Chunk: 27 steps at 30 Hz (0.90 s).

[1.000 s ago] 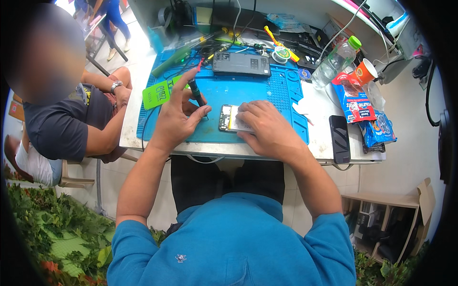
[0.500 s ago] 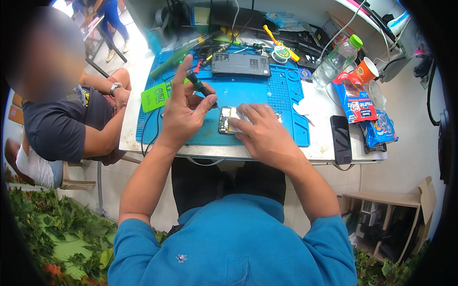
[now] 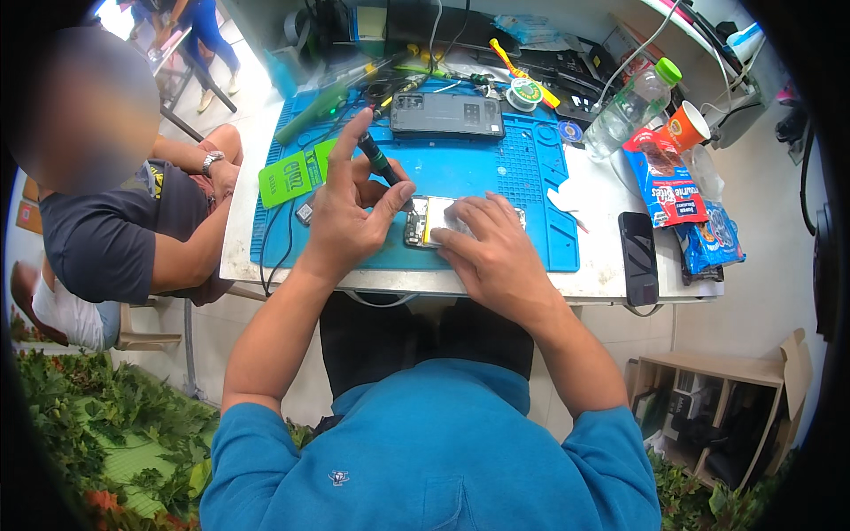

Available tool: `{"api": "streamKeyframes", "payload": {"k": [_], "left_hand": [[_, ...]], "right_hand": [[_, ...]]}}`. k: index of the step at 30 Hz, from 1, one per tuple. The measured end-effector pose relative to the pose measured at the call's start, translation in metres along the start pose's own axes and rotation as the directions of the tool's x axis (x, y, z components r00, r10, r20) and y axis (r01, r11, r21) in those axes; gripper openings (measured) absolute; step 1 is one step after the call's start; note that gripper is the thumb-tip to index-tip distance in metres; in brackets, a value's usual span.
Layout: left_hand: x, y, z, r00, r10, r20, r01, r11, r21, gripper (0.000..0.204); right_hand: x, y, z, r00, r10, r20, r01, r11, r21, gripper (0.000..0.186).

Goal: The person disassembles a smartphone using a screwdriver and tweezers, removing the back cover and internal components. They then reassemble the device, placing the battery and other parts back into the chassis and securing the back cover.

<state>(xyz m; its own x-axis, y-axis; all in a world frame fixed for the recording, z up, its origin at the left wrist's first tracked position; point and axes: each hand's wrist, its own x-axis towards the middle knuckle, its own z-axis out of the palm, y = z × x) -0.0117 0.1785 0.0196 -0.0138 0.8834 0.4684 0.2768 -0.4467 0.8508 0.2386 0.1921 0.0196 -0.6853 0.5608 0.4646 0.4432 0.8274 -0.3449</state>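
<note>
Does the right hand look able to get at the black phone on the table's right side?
Probably yes: nothing seems to block the way to the black phone, though the right hand rests on the opened phone.

This is looking like an electronics repair workshop: a blue mat point(image 3: 443, 168) is covering much of the white tabletop point(image 3: 602, 199), with an opened phone point(image 3: 414, 231) lying on it. Cables point(image 3: 434, 40), a wire spool point(image 3: 524, 94) and a dark phone point(image 3: 443, 115) are crowding the far side.
</note>
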Motion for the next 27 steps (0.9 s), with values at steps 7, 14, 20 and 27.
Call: {"api": "streamKeyframes", "payload": {"k": [7, 14, 20, 27], "left_hand": [[-0.010, 0.002, 0.005, 1.000, 0.014, 0.014, -0.014, 0.999, -0.031, 0.094], [-0.011, -0.004, 0.006, 0.999, 0.031, 0.041, -0.031, 0.999, 0.006, 0.090], [-0.001, -0.003, -0.008, 0.926, 0.271, 0.264, -0.297, 0.953, 0.062, 0.083], [-0.003, 0.005, -0.004, 0.960, 0.201, 0.197, -0.220, 0.973, 0.077, 0.072]], "right_hand": [[-0.001, 0.002, 0.004, 1.000, 0.004, -0.030, -0.003, 0.999, 0.032, 0.023], [-0.003, 0.003, 0.005, 0.999, 0.008, -0.044, -0.007, 0.999, 0.032, 0.024], [-0.002, 0.003, 0.006, 0.999, 0.005, -0.049, -0.003, 0.999, 0.036, 0.026], [-0.004, 0.004, 0.009, 0.998, 0.012, -0.057, -0.009, 0.999, 0.053, 0.027]]}}
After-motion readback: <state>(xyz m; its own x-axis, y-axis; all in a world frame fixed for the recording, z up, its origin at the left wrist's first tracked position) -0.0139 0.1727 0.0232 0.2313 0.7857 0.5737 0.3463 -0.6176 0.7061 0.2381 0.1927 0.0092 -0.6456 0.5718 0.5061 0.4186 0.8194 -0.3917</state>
